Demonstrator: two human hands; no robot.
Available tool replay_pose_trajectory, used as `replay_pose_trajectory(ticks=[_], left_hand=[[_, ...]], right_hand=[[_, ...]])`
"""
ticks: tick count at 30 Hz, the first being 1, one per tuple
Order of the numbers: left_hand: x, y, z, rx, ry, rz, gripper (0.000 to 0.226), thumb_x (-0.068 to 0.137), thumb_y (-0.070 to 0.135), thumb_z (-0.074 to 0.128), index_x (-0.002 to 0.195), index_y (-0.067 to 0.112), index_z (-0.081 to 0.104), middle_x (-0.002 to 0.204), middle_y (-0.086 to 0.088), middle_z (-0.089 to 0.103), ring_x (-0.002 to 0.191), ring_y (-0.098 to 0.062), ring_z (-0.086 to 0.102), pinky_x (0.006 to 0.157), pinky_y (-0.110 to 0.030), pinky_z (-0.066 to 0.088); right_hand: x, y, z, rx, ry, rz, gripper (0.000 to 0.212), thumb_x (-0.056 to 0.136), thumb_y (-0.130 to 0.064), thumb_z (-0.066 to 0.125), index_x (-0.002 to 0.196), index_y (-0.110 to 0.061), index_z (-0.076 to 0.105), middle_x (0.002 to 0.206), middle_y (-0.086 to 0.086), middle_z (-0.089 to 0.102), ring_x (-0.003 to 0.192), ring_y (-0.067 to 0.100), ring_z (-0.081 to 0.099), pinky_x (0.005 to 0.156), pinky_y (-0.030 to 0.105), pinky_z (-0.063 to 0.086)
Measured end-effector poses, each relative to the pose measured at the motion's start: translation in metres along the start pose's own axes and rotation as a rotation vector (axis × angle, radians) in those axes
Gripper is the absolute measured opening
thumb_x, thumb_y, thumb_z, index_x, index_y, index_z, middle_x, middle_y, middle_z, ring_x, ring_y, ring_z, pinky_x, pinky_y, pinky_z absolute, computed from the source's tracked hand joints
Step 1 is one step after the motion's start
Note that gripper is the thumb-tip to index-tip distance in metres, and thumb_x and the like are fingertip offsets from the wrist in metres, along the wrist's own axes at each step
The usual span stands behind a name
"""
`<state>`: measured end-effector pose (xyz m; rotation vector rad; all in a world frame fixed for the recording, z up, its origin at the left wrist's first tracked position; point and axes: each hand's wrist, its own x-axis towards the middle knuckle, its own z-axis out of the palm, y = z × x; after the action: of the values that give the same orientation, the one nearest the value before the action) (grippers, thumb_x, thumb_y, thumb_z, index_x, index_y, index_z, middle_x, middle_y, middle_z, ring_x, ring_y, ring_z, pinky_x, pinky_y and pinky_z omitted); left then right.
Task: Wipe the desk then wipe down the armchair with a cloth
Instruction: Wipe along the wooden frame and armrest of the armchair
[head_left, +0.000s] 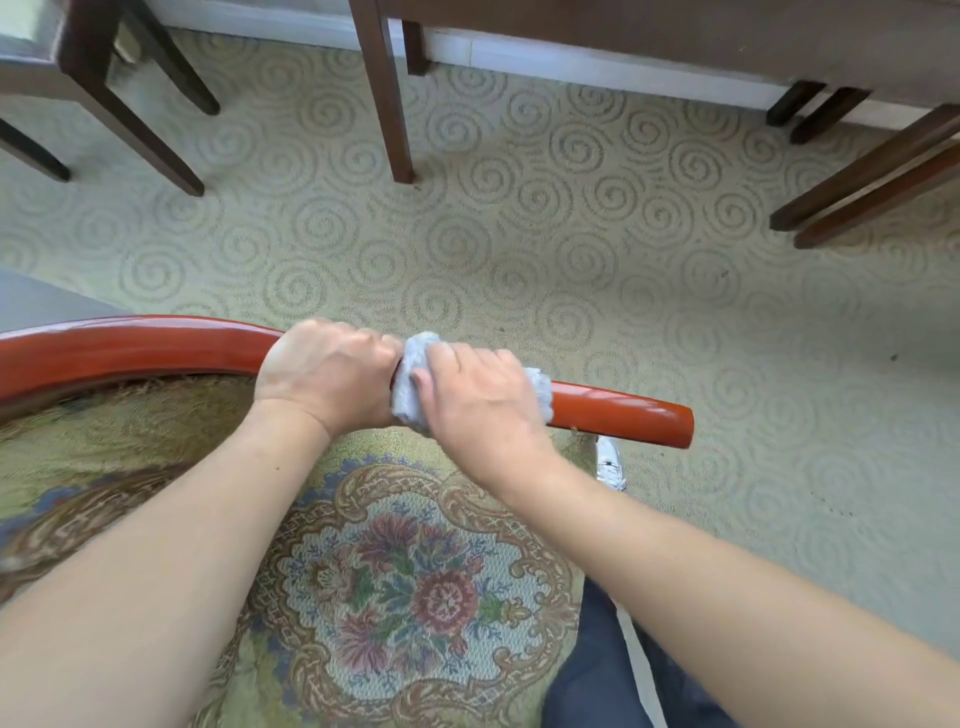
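Cloth (415, 384) wrapped on armchair rail (618, 410), right hand (478, 400) clutching it, left hand (327, 374) gripping rail

A furnished home room: swirl-patterned carpet (571, 249), wooden furniture legs (387, 93), floral armchair (405, 587).

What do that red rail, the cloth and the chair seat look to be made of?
Rail: probably wood under glossy red-orange lacquer; bright streaks of reflected light run along it, though the core is hidden. Cloth: soft, fuzzy grey fabric, perhaps microfibre or terry; it bunches under the right hand. Seat: woven, tapestry-like upholstery, matte, with a flower pattern in the weave.
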<state>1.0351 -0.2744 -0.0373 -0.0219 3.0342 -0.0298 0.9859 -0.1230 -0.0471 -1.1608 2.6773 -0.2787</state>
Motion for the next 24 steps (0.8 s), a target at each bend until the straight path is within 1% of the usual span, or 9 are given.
replay_pose_trajectory(ticks=[3, 6, 8, 10, 13, 16, 18, 22, 24], left_hand=[[-0.001, 0.001, 0.0, 0.074, -0.002, -0.007, 0.067, 0.063, 0.084, 0.058, 0.062, 0.018, 0.064, 0.06, -0.002, 0.068, 0.052, -0.023, 0.067, 0.055, -0.028, 0.025], [0.001, 0.002, 0.0, 0.079, -0.005, -0.018, 0.073, 0.062, 0.091, 0.048, 0.069, 0.02, 0.065, 0.066, 0.001, 0.07, 0.06, -0.022, 0.068, 0.057, -0.029, 0.028], [0.0, 0.001, 0.002, 0.051, -0.007, -0.014, 0.074, 0.063, 0.091, 0.046, 0.071, 0.02, 0.066, 0.07, 0.0, 0.071, 0.063, -0.024, 0.069, 0.058, -0.029, 0.034], [0.0, 0.001, 0.002, 0.061, -0.005, 0.001, 0.074, 0.063, 0.091, 0.045, 0.072, 0.02, 0.065, 0.07, 0.001, 0.071, 0.064, -0.024, 0.069, 0.059, -0.029, 0.035], [0.002, 0.0, 0.003, 0.058, -0.026, -0.009, 0.069, 0.064, 0.087, 0.051, 0.066, 0.019, 0.064, 0.063, 0.0, 0.069, 0.058, -0.023, 0.068, 0.057, -0.027, 0.031], [0.001, -0.001, 0.001, -0.008, -0.028, -0.038, 0.048, 0.077, 0.055, 0.046, 0.058, 0.013, 0.062, 0.056, -0.007, 0.066, 0.048, -0.028, 0.064, 0.052, -0.026, 0.037], [0.0, 0.0, 0.002, -0.027, -0.028, -0.031, 0.037, 0.077, 0.04, 0.046, 0.059, 0.011, 0.061, 0.057, -0.01, 0.066, 0.047, -0.03, 0.064, 0.05, -0.027, 0.04], [0.002, 0.001, 0.002, 0.033, -0.018, -0.01, 0.061, 0.069, 0.075, 0.058, 0.064, 0.015, 0.065, 0.063, -0.005, 0.069, 0.054, -0.027, 0.067, 0.056, -0.027, 0.032], [0.001, 0.002, 0.002, 0.061, -0.013, -0.009, 0.07, 0.063, 0.087, 0.053, 0.068, 0.018, 0.066, 0.067, -0.001, 0.07, 0.06, -0.024, 0.068, 0.059, -0.029, 0.03]], right_hand=[[-0.036, 0.07, -0.02, -0.029, -0.049, -0.058, 0.043, 0.099, -0.039, 0.032, 0.099, -0.011, 0.064, 0.086, 0.007, 0.066, 0.077, 0.033, 0.062, 0.07, 0.042, 0.043], [-0.072, 0.136, -0.037, 0.045, -0.041, 0.165, 0.054, 0.099, -0.04, 0.02, 0.099, -0.007, 0.062, 0.083, 0.009, 0.062, 0.075, 0.037, 0.058, 0.07, 0.043, 0.038], [-0.08, 0.144, -0.036, 0.081, -0.009, 0.279, 0.057, 0.098, -0.037, 0.014, 0.097, -0.007, 0.062, 0.083, 0.009, 0.059, 0.078, 0.036, 0.055, 0.073, 0.043, 0.039], [-0.07, 0.121, -0.028, -0.025, 0.04, 0.297, 0.052, 0.097, -0.032, 0.016, 0.088, -0.008, 0.061, 0.079, 0.009, 0.057, 0.073, 0.035, 0.054, 0.07, 0.044, 0.039], [-0.032, 0.05, -0.008, -0.118, 0.13, 0.176, 0.035, 0.099, -0.029, 0.03, 0.079, -0.013, 0.055, 0.073, 0.008, 0.057, 0.067, 0.031, 0.053, 0.069, 0.041, 0.035], [0.007, -0.014, 0.008, -0.069, 0.066, 0.118, 0.039, 0.099, -0.032, 0.024, 0.091, -0.014, 0.058, 0.085, 0.008, 0.065, 0.08, 0.031, 0.06, 0.077, 0.04, 0.04], [0.013, -0.02, 0.01, -0.035, 0.049, 0.065, 0.04, 0.099, -0.031, 0.024, 0.093, -0.014, 0.059, 0.086, 0.007, 0.065, 0.08, 0.029, 0.062, 0.076, 0.039, 0.04], [-0.017, 0.041, -0.006, -0.109, 0.029, -0.131, 0.036, 0.1, -0.032, 0.031, 0.091, -0.013, 0.06, 0.079, 0.007, 0.06, 0.07, 0.031, 0.058, 0.067, 0.041, 0.04], [-0.042, 0.086, -0.016, -0.096, 0.045, -0.093, 0.041, 0.102, -0.033, 0.028, 0.098, -0.01, 0.061, 0.082, 0.008, 0.061, 0.071, 0.032, 0.057, 0.068, 0.042, 0.038]])
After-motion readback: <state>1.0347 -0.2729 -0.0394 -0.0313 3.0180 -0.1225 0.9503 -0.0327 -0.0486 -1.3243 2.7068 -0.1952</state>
